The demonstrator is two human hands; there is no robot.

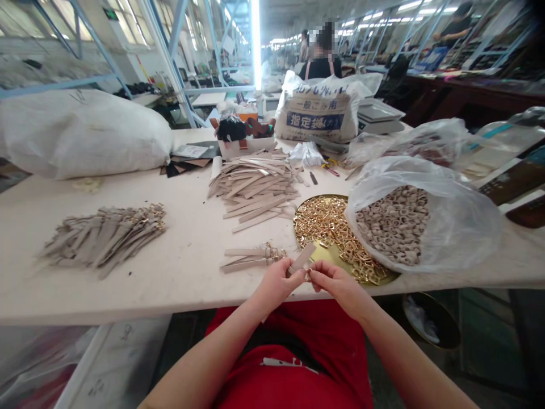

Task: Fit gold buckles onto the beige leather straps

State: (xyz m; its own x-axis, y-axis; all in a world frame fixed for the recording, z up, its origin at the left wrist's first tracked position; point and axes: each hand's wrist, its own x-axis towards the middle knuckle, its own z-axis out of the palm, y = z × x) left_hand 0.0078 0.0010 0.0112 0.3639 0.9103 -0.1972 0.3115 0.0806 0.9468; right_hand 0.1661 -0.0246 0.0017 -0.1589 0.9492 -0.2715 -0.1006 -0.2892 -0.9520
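Note:
My left hand (281, 280) is closed on a flat beige strap (304, 255), whose free end points up and away from me. Close against it, my right hand (331, 279) pinches a small gold buckle (308, 274) at the strap's near end. The fingers hide how the two are joined. Just beyond my left hand lie a few straps with buckles (249, 259). A round gold tray (326, 255) full of loose gold buckles (323, 218) sits beyond my right hand.
Loose beige straps (255, 182) are heaped mid-table, and a pile of buckled straps (106, 236) lies left. At right, a clear plastic bag (460, 221) holds small beige loops (395, 221). Behind stand a printed sack (317, 111) and a large white bag (85, 133). A person (321, 65) sits farther back.

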